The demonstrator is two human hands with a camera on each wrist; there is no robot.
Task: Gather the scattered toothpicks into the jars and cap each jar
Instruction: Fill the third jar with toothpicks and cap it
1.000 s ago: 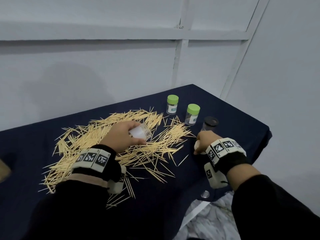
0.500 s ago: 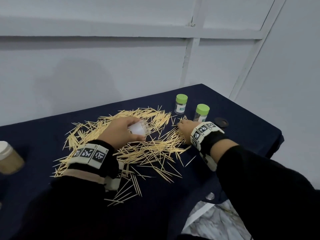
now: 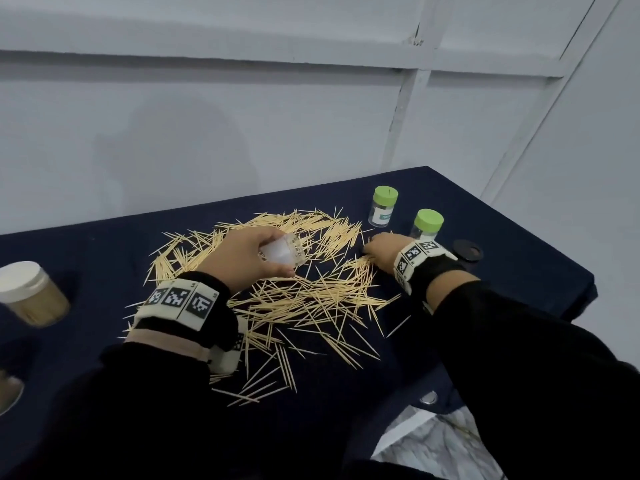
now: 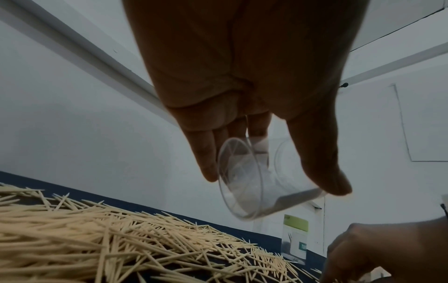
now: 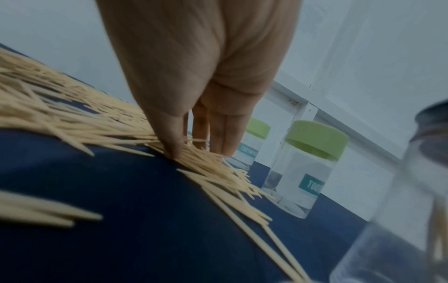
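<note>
The toothpicks (image 3: 294,271) lie in a big pile right beside the green-lid jars (image 3: 427,225). The left hand (image 3: 239,261) holds a clear jar (image 3: 282,252) over the pile. The right hand (image 5: 191,86) presses straight fingers (image 5: 173,141) on the pile's edge. The sticks look light, thin and pointy, so pinching a small bunch by its middle seems best.

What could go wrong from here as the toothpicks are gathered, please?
1. The right hand sweeps toothpicks close beside the green-capped jars; it could knock one over.
2. The left hand holds the clear open jar tilted by thumb and fingers only; it might slip.
</note>
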